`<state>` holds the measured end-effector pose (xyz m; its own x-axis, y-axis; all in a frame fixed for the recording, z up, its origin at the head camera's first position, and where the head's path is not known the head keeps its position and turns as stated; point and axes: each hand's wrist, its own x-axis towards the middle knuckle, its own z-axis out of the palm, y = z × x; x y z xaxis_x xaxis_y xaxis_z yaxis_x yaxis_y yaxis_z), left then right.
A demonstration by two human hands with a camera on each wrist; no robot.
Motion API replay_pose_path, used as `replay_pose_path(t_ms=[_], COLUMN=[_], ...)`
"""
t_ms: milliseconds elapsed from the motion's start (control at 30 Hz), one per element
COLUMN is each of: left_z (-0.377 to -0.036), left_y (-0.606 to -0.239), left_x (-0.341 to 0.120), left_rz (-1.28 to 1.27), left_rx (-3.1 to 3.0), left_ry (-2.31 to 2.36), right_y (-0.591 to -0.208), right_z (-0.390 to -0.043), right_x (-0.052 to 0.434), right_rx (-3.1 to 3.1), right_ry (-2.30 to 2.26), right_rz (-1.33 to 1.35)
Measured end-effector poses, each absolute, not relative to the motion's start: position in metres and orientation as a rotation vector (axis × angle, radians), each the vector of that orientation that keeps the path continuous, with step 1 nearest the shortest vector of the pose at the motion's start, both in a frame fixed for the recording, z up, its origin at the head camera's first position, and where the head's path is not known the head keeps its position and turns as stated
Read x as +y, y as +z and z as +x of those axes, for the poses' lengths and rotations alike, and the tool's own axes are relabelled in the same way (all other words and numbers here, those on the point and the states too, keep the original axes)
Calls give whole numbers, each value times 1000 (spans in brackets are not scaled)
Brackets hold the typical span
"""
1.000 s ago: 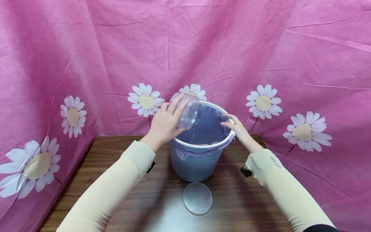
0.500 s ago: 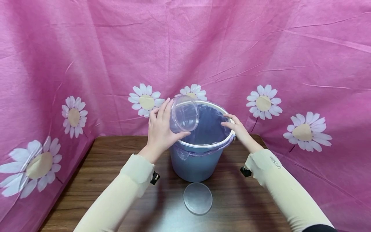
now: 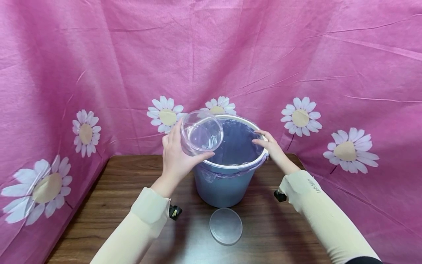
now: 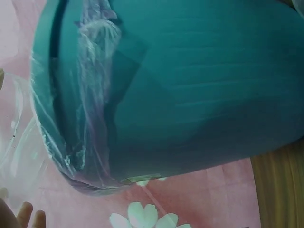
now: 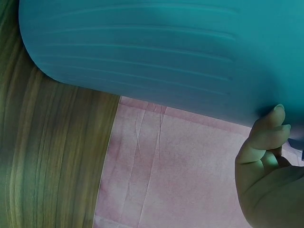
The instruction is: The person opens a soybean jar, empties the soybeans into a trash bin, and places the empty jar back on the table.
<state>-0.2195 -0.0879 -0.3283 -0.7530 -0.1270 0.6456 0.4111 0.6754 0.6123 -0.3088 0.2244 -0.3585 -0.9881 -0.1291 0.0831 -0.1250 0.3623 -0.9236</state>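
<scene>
Left hand (image 3: 176, 156) holds a clear plastic container (image 3: 201, 134) in a closed grip, thumb under the near wall and fingers behind the far wall, so the container sits above and just right of the palm, over the left part of the rim of a blue bin (image 3: 224, 183). The container is tilted: its open mouth faces toward the camera and slightly up, its base points away toward the backdrop, and its short axis from base to mouth runs roughly level, front to back. No contents can be made out inside it. Judged from this posture, the container is kept over the bin so that anything leaving it falls into the purple liner bag (image 3: 235, 143) rather than onto the desk (image 3: 132, 190). Right hand (image 3: 270, 146) rests on the far right rim of the bin, fingers laid along the edge and thumb inside; judged purpose is to steady the bin against tipping. Whether the fingers curl round the rim is partly shown in the right wrist view, where fingertips (image 5: 273, 118) press the blue wall. A clear round lid (image 3: 226, 226) lies flat on the desk below both grips, in front of the bin, apart from it. A pink daisy-print cloth (image 3: 296, 73) hangs behind.
</scene>
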Motion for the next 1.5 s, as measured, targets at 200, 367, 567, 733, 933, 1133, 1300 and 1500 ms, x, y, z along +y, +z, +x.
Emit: replay_pose_path(t_ms=[200,367,567,733,933,1133,1300,1500], left_z=[-207,-196,-183,-173,-164,-151,-140,-132], left_y=[-326,-328,-335,-341,-348,-354,-361,-370], left_x=[-90,-92,-98,-102,-106,-117,-128,-137], left_rz=[-173,-112,-72,-44,-41,-18,10,69], left_rx=[-2174,-2155,-2129,-2128,-2126,-2147,-2160,-2205], left_ry=[-1154,-1271,-1383,-1423,-1407,-1378,-1362,-1344], right_y=[-359,-359,-360,-359,-360,-361,-360,-360], right_z=[-309,-309,-309,-309,-309,-311,-311,-309], right_x=[225,225,224,225,224,224,224,224], right_rx=[2580,2614,2607,2592,2595,2543,2527,2538], right_ry=[-1764,-1735,-1742,-1749,-1743,-1791,-1802,-1809], right_rz=[-242,-238,-234,-232,-235,-219,-214,-216])
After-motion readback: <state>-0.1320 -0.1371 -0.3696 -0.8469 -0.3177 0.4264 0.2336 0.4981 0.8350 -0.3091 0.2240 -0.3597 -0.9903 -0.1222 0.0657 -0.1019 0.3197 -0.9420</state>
